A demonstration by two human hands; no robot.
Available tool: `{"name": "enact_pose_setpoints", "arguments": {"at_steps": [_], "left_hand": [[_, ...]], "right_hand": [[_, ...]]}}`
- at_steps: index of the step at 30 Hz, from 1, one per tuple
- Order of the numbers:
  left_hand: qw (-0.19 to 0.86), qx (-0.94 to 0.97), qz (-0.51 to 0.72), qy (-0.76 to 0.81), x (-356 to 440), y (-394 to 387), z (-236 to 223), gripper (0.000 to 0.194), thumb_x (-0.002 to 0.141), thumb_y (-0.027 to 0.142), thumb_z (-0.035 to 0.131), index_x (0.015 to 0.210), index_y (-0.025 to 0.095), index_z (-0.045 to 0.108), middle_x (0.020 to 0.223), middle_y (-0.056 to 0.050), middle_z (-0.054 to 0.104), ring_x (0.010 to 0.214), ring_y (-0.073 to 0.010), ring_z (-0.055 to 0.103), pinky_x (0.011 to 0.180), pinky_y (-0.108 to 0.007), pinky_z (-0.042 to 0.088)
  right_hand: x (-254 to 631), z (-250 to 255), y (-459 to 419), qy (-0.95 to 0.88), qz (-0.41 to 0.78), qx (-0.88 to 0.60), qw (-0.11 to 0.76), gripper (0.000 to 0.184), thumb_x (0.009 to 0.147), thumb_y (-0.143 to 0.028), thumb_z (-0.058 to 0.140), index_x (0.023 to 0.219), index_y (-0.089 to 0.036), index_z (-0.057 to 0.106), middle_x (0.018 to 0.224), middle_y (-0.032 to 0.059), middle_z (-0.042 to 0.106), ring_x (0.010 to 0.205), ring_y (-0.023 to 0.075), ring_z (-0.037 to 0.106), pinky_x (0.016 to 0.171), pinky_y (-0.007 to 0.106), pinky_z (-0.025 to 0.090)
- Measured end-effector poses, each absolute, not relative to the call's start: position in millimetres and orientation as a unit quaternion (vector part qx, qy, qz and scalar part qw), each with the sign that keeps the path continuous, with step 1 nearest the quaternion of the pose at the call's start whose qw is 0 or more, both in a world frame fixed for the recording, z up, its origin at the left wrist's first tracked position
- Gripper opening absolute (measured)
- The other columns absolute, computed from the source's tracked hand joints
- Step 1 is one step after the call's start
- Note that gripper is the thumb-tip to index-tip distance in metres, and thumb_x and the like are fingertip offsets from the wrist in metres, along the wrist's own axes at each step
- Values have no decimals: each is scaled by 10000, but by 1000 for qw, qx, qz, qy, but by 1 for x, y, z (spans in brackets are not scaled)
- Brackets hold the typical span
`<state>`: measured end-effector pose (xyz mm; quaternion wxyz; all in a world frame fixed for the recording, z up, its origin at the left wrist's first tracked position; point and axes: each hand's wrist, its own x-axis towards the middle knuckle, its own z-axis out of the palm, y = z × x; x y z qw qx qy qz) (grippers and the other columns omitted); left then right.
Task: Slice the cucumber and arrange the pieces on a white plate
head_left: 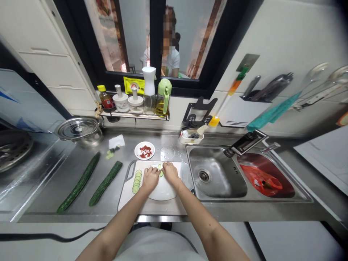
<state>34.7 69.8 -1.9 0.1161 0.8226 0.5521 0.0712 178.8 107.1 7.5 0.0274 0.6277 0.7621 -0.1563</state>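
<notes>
Two long cucumbers (78,185) are seen unsliced on the steel bench (65,166), while a row of cut cucumber slices (137,180) is laid out, overlapping, on the left part of the cutting board (127,198). Only a few placed slices (160,167) can be made out at the far edge of the white plate (162,193), so the arranging is judged to be at an early stage, with the row unused. Those few are framed between the left hand (150,178) and the right hand (170,172), whose fingers are curled in over them; whether any is pinched cannot be told. The row lies just left of the left hand.
</notes>
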Motion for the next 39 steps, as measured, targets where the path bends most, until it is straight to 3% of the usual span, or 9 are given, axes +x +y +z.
{"name": "enact_pose_setpoints", "arguments": {"at_steps": [31,39], "left_hand": [[109,827,69,548,35,73,0,309,895,195,457,1121,264,656,1040,-86,630,1008,-256,472,838,-400,296],[103,828,66,547,36,75,-1,291,896,199,455,1087,249,668,1010,-95,635,994,-257,470,830,-401,292]], "right_hand": [[173,0,82,743,-141,654,4,278,983,-278,350,1024,-195,613,1038,80,619,967,186,527,742,262,355],[173,-1,80,755,-129,642,32,296,984,-271,329,1058,-206,609,1053,83,602,968,191,523,733,267,369]]}}
